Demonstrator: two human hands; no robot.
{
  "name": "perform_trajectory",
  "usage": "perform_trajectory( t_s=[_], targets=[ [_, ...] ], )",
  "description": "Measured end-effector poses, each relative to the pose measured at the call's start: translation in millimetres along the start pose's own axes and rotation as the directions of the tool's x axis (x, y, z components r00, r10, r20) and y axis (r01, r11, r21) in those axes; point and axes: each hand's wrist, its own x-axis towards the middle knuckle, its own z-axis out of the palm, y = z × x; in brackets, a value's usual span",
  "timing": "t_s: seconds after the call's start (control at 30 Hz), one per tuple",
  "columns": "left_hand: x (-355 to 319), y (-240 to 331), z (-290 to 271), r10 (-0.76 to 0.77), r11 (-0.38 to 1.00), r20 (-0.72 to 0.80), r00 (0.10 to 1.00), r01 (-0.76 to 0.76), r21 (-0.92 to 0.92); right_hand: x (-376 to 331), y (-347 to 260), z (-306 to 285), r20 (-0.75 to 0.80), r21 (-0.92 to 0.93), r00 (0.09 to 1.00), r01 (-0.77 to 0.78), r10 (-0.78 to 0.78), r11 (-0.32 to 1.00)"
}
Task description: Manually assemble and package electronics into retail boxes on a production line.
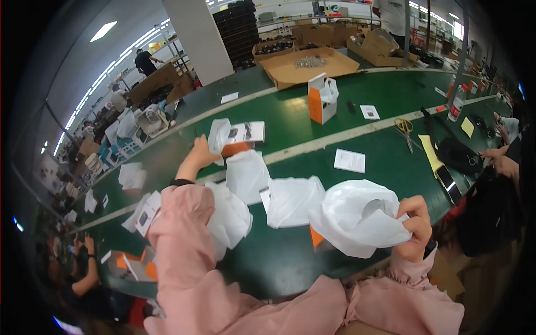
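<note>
My right hand (414,228) is closed on the rim of a white plastic bag (357,215), whose mouth gapes toward it. An orange box corner (316,238) peeks out beneath that bag. My left hand (200,155) reaches across to the belt, its fingers closed at the edge of a smaller white bag (220,133); its fingertips are partly hidden. Against this bag lies a white-and-orange box (248,132). Between my arms are more white bags: one in the middle (295,202), one farther off (247,174), and one beside my left sleeve (230,215).
An orange-and-white box (315,106) with a bag in it stands on the green belt. Scissors (404,133), a white leaflet (350,161) and a bottle (456,103) lie or stand to the right. A co-worker's hands (499,159) are at right; another person's arm (86,273) shows at lower left.
</note>
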Motion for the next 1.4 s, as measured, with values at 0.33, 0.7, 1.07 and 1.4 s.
perform_trajectory(
  t_s=[0.33, 0.7, 1.07, 1.4],
  targets=[
    [126.6, 2.6, 62.3, 0.222, 0.915, 0.358, 0.907, -0.321, 0.245, -7.2, 78.0, 6.4, -0.080, -0.036, 0.982, -0.175, 0.172, 0.984],
    [121.6, 9.7, 74.4, 0.178, 0.968, 0.027, 0.984, -0.180, 0.176, -15.6, 98.0, 13.2, -0.140, 0.161, 0.964, -0.202, 0.225, 0.966],
    [72.2, 84.5, -9.6, 0.636, 0.634, -0.485, 0.600, -0.048, 0.772, -17.6, 93.3, 12.3, -0.156, 0.121, 0.967, -0.183, 0.201, 0.976],
    [1.9, 98.7, -86.5, 0.221, 0.951, -0.810, 0.543, 0.063, 0.302, -18.5, 93.3, 15.8, -0.303, 0.247, 0.897, -0.253, 0.323, 0.935]
  ],
)
